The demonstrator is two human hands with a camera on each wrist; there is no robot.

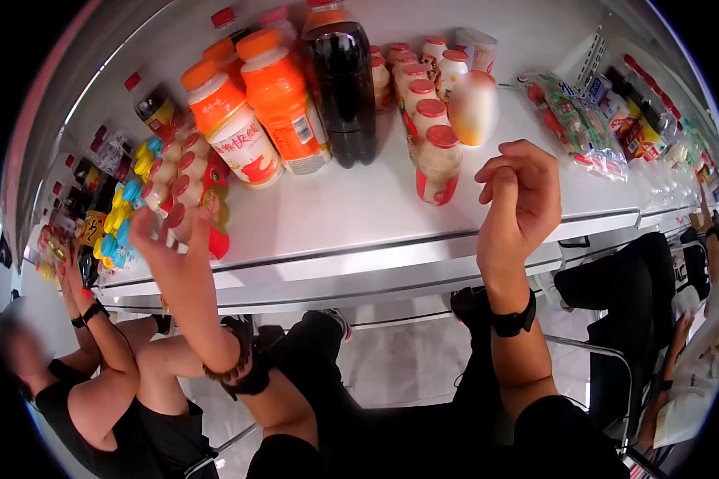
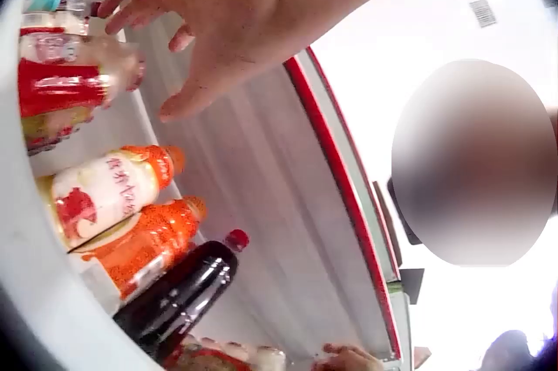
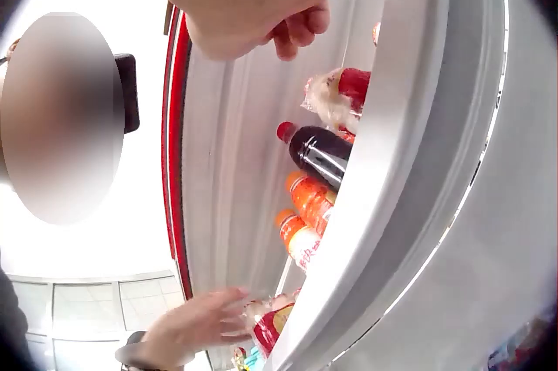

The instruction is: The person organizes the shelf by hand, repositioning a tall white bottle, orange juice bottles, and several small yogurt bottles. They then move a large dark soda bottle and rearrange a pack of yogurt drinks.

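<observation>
My left hand (image 1: 177, 267) is raised at the shelf's front edge with fingers spread, overlapping a pack of small red-labelled drink bottles (image 1: 217, 209) in the head view. Nothing sits in its fingers, and the left wrist view shows this hand (image 2: 253, 5) with the thumb held apart. My right hand (image 1: 527, 199) hovers over the shelf edge, its fingers loosely bent and holding nothing. Left of it stands the front bottle (image 1: 439, 166) of a row of small pink-capped drinks. Between the hands are two orange-capped milk drink bottles (image 1: 244, 152) (image 1: 286, 112) and a dark cola bottle (image 1: 340, 96).
The white shelf (image 1: 335, 211) ends in a raised front lip (image 1: 359, 270). Clear plastic packs (image 1: 575, 128) lie to the right, and blue- and yellow-capped bottles (image 1: 120, 219) stand far left. Other people sit on both sides, one person's arm (image 1: 108, 343) reaching to the shelf.
</observation>
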